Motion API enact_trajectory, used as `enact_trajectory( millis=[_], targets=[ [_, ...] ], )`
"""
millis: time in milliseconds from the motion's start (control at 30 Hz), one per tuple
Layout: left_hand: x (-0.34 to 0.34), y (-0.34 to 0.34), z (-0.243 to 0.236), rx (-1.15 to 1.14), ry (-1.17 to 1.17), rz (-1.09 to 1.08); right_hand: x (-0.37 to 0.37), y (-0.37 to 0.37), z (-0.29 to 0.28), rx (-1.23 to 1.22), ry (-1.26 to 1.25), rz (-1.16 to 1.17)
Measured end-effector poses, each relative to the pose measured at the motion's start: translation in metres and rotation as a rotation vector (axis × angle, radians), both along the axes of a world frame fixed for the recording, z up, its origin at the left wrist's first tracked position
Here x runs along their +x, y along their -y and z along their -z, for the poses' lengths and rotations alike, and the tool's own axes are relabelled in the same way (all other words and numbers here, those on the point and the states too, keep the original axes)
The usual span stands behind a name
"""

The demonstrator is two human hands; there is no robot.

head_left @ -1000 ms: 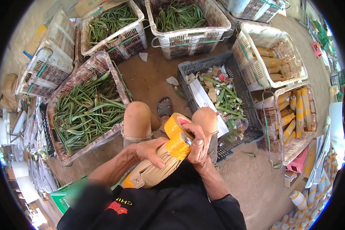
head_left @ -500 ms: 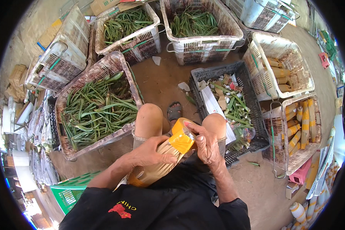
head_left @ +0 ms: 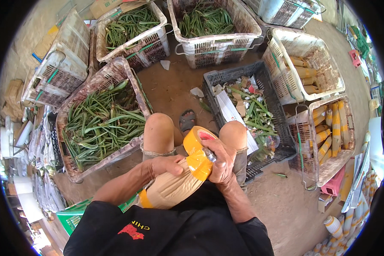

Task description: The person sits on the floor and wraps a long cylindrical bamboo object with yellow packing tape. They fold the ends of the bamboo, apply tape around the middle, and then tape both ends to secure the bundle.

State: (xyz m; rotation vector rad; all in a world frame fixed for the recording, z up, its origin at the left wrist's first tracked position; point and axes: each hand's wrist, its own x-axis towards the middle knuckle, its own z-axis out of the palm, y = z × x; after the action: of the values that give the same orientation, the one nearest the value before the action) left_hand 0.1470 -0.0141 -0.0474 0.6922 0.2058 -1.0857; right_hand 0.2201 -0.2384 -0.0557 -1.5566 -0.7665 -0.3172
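Note:
A bundle wrapped in brown paper (head_left: pixel 175 190) lies slantwise across my lap, its far end between my knees. Yellow tape circles that far end, and another yellow band shows near its lower end. My left hand (head_left: pixel 165 165) is closed over the upper side of the bundle, thumb along the paper. In my right hand (head_left: pixel 224 161) is a roll of yellow tape (head_left: pixel 193 143) with a reddish core, held against the taped end. A small shiny metal piece (head_left: pixel 209 154) shows by the right fingers; what it is I cannot make out. The bundle's contents are hidden by the paper.
A crate of long green pods (head_left: pixel 100 123) stands left of my knees, with two more crates of greens (head_left: pixel 217 45) beyond. A black crate of scraps (head_left: pixel 281 123) is at my right. Past it, pale crates (head_left: pixel 309 147) hold similar taped bundles. A green basket (head_left: pixel 74 219) sits lower left.
My right hand has turned and moved slightly down, so the tape roll now stands more upright with its core showing. The bundle has turned, showing its lower yellow band more. The whole view has shifted a little.

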Motion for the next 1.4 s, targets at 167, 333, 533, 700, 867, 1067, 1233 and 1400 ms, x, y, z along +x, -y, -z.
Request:
enact_trajectory(
  millis=[167,333,533,700,867,1067,1233,1400],
  targets=[
    [0.015,-0.001,-0.045,0.573,0.424,0.076,0.001,0.005,0.006,-0.071,-0.066,0.012],
    [-0.005,0.032,-0.091,1.257,0.813,0.064,0.003,-0.002,-0.022,-0.300,-0.261,0.026],
    [0.005,0.007,-0.069,1.098,0.615,-0.061,0.014,0.000,-0.018,-0.291,-0.340,-0.136],
    [0.012,0.009,-0.062,0.977,0.618,0.032,0.007,0.001,0.010,-0.239,-0.224,-0.035],
    [0.013,0.013,-0.050,0.748,0.580,0.032,0.006,-0.004,0.030,-0.087,-0.074,0.035],
    [0.014,0.009,-0.037,0.458,0.481,0.056,0.008,-0.004,0.025,0.027,-0.056,-0.009],
    [0.013,-0.002,-0.025,0.224,0.351,0.051,0.006,-0.003,0.001,-0.145,-0.113,-0.001],
    [0.010,0.010,-0.070,0.983,0.761,0.030,0.010,-0.004,0.008,-0.173,-0.193,-0.006]
  ],
)
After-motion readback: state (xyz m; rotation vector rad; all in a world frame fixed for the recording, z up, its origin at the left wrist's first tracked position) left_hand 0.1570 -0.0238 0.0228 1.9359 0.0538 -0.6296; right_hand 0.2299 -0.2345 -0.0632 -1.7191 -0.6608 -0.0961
